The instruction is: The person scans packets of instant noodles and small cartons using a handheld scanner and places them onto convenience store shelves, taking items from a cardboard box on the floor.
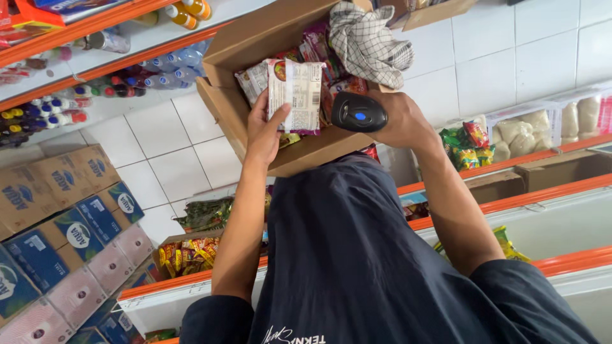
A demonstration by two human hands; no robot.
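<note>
Crinkly plastic, the snack packet [296, 95] looks light, soft and slippery, best pinched at its lower edge where the left hand [266, 130] clamps it above the open cardboard box [248, 44], while the right hand [398, 121] grips a black barcode scanner [359, 113], amid white tiled floor [166, 153] and orange-edged shelves [510, 197].

left arm: bare forearm rising from lower centre toward upper centre of the frame
left hand [266, 127]: fingers curled, thumb pressed forward in a closed grip
right arm: bent, reaching up right of centre
right hand [400, 121]: fist-like closed grip, knuckles up
</note>
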